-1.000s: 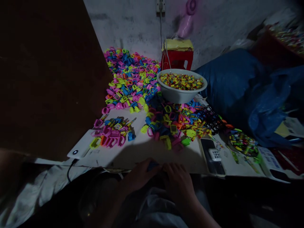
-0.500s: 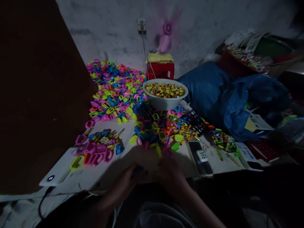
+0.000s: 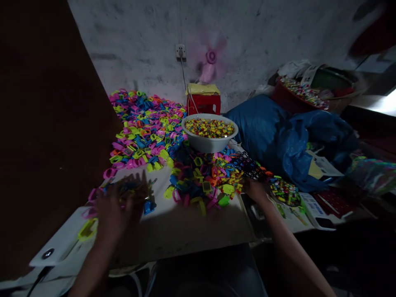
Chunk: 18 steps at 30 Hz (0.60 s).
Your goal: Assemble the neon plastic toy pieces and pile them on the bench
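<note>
My left hand (image 3: 113, 212) is spread over the small heap of plastic watch-shaped pieces (image 3: 133, 187) at the left, its fingers apart and slightly blurred. A yellow ring-like piece (image 3: 87, 229) and a blue piece (image 3: 149, 207) lie beside it. My right hand (image 3: 255, 190) reaches to the edge of the small yellow and red pieces (image 3: 235, 181), just above the phone (image 3: 257, 212); its fingertips are dark and partly hidden. Between the hands lies a mixed pile of coloured watch-shaped pieces (image 3: 198, 177).
A white basin (image 3: 210, 144) full of small pieces stands behind the pile. A red stool (image 3: 202, 103) and pink fan (image 3: 208, 72) are by the wall. Right are a black grid tray (image 3: 247, 165), a dish of small pieces (image 3: 285, 190) and a blue bag (image 3: 262, 128).
My hands were close together at the table's front edge. The left has moved left onto the small heap, the right has moved right and forward to the small pieces. The view has shifted.
</note>
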Each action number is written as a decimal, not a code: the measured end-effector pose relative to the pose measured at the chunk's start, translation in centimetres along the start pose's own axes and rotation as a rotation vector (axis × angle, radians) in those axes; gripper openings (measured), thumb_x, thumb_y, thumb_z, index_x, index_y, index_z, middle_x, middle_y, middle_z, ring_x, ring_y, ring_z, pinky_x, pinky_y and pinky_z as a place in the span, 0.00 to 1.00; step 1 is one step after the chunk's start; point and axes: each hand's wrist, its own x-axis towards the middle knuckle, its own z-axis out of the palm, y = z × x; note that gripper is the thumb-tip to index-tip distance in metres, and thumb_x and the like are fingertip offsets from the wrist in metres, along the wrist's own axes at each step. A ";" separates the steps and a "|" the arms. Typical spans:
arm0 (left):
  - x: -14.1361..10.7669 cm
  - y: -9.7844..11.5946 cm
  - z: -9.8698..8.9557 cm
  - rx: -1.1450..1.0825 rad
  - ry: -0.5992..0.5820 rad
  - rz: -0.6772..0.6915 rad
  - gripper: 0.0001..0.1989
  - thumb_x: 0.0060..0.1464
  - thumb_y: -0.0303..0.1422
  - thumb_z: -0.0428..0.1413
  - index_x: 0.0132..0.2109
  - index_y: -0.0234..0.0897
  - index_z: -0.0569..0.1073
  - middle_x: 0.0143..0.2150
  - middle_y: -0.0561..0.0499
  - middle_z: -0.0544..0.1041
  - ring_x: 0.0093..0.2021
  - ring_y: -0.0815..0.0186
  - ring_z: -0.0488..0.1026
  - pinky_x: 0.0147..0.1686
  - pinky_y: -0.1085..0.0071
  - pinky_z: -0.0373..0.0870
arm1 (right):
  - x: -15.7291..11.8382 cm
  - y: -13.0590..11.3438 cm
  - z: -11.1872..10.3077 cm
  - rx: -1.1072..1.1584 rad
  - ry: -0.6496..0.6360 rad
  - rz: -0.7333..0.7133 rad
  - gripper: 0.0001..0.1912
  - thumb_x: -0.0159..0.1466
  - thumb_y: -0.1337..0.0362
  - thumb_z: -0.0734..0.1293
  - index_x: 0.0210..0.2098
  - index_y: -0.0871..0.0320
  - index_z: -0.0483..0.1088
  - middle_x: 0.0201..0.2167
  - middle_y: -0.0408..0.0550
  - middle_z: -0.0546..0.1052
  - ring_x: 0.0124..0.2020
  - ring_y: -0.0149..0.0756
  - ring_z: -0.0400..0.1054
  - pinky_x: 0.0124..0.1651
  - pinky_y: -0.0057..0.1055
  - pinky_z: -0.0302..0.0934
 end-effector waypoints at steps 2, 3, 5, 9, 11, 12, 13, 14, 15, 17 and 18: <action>-1.3 1.5 2.7 -0.094 -0.016 0.173 0.26 0.59 0.39 0.49 0.61 0.31 0.58 0.62 0.34 0.63 0.65 0.43 0.55 0.62 0.44 0.53 | 0.9 0.5 0.8 0.067 0.006 -0.049 0.14 0.69 0.63 0.59 0.49 0.63 0.69 0.42 0.53 0.76 0.44 0.37 0.71 0.50 0.36 0.61; -2.0 2.2 4.3 -0.154 -0.019 0.227 0.27 0.59 0.39 0.49 0.62 0.32 0.58 0.63 0.34 0.62 0.66 0.45 0.54 0.63 0.46 0.53 | 1.3 0.7 1.1 0.096 0.010 -0.065 0.14 0.68 0.62 0.60 0.49 0.63 0.69 0.43 0.52 0.76 0.44 0.37 0.71 0.50 0.37 0.62; -3.4 3.4 7.9 -0.282 -0.113 0.275 0.27 0.60 0.38 0.49 0.64 0.38 0.57 0.67 0.39 0.57 0.69 0.49 0.49 0.64 0.47 0.52 | 2.1 1.4 1.8 0.146 0.025 -0.084 0.13 0.67 0.61 0.63 0.47 0.61 0.70 0.44 0.51 0.75 0.45 0.37 0.70 0.51 0.39 0.62; -4.7 4.5 14.1 -0.471 -0.188 0.203 0.27 0.56 0.39 0.52 0.62 0.39 0.62 0.69 0.40 0.54 0.69 0.46 0.50 0.64 0.47 0.54 | 3.0 2.5 3.1 0.221 0.079 -0.074 0.12 0.66 0.59 0.65 0.45 0.60 0.70 0.45 0.50 0.74 0.47 0.38 0.68 0.52 0.42 0.63; -4.6 4.8 15.7 -0.487 -0.154 0.131 0.27 0.55 0.40 0.54 0.61 0.39 0.65 0.69 0.41 0.55 0.69 0.46 0.50 0.64 0.48 0.54 | 3.1 2.9 3.6 0.264 0.101 -0.076 0.12 0.65 0.59 0.66 0.45 0.60 0.70 0.44 0.49 0.73 0.45 0.38 0.68 0.50 0.42 0.64; -4.5 4.9 16.1 -0.482 -0.132 0.098 0.27 0.55 0.40 0.54 0.60 0.39 0.65 0.69 0.41 0.55 0.69 0.46 0.50 0.64 0.48 0.54 | 3.2 3.0 3.8 0.289 0.110 -0.082 0.12 0.65 0.59 0.66 0.44 0.61 0.70 0.44 0.49 0.73 0.45 0.37 0.68 0.50 0.42 0.64; -4.4 5.1 16.2 -0.471 -0.111 0.067 0.26 0.55 0.41 0.55 0.60 0.39 0.66 0.69 0.42 0.55 0.69 0.46 0.48 0.65 0.47 0.53 | 3.3 3.1 4.0 0.316 0.117 -0.091 0.12 0.65 0.59 0.66 0.44 0.61 0.70 0.43 0.49 0.73 0.45 0.37 0.68 0.50 0.42 0.64; -4.3 5.3 16.1 -0.451 -0.093 0.041 0.26 0.55 0.41 0.55 0.60 0.39 0.66 0.69 0.42 0.54 0.69 0.45 0.47 0.65 0.46 0.51 | 3.4 3.2 4.1 0.345 0.124 -0.100 0.12 0.65 0.59 0.66 0.44 0.61 0.70 0.43 0.49 0.73 0.45 0.37 0.68 0.50 0.42 0.64; -4.2 5.5 15.9 -0.425 -0.079 0.021 0.27 0.55 0.42 0.54 0.60 0.39 0.66 0.70 0.42 0.53 0.70 0.44 0.45 0.65 0.45 0.49 | 3.5 3.2 4.3 0.377 0.131 -0.110 0.12 0.65 0.59 0.66 0.44 0.61 0.69 0.43 0.48 0.73 0.45 0.38 0.68 0.50 0.42 0.64; -4.0 6.0 15.3 -0.388 -0.057 -0.040 0.30 0.56 0.44 0.53 0.63 0.39 0.63 0.70 0.42 0.51 0.71 0.44 0.40 0.65 0.43 0.45 | 3.7 3.1 4.6 0.446 0.141 -0.130 0.13 0.64 0.59 0.66 0.44 0.61 0.69 0.43 0.48 0.73 0.45 0.38 0.68 0.50 0.42 0.63; -3.8 6.2 15.1 -0.382 -0.050 -0.075 0.31 0.57 0.45 0.52 0.64 0.38 0.61 0.71 0.42 0.49 0.71 0.44 0.38 0.66 0.43 0.43 | 3.9 3.1 4.8 0.481 0.142 -0.140 0.13 0.64 0.59 0.66 0.45 0.61 0.69 0.43 0.48 0.73 0.45 0.38 0.68 0.50 0.42 0.63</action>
